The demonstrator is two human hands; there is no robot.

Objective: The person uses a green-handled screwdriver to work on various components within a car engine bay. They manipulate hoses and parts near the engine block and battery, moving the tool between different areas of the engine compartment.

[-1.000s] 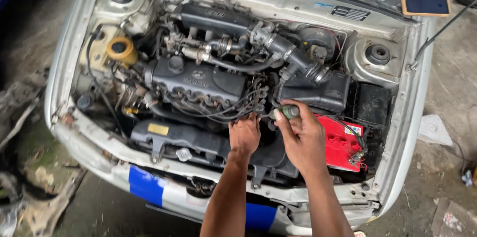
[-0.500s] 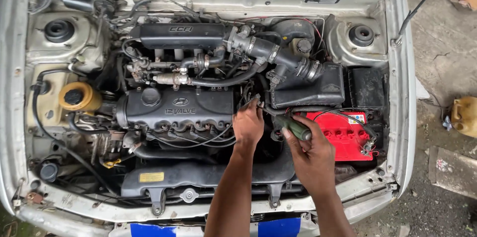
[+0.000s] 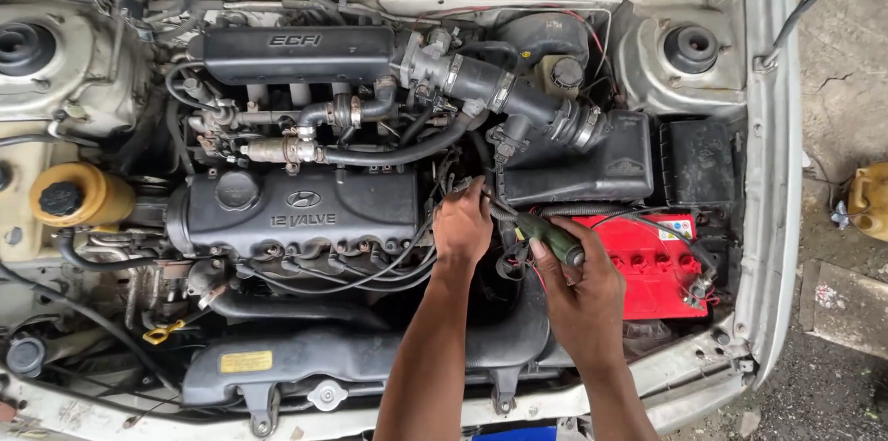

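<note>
Centrally, left of the air box: left hand, fingers curled into the wiring beside the engine cover, grip unclear. Right hand, closed around a green-handled screwdriver; long axis runs up-left, tip towards the left fingers. Red battery just right.

The screwdriver has a dark green handle with a black butt end. It lies tilted, butt toward four o'clock and working end toward ten o'clock, at the centre of the engine bay, just at nine o'clock of the red battery. Its shaft disappears among the black wiring beside the air filter box, so the tip cannot be seen.
</note>
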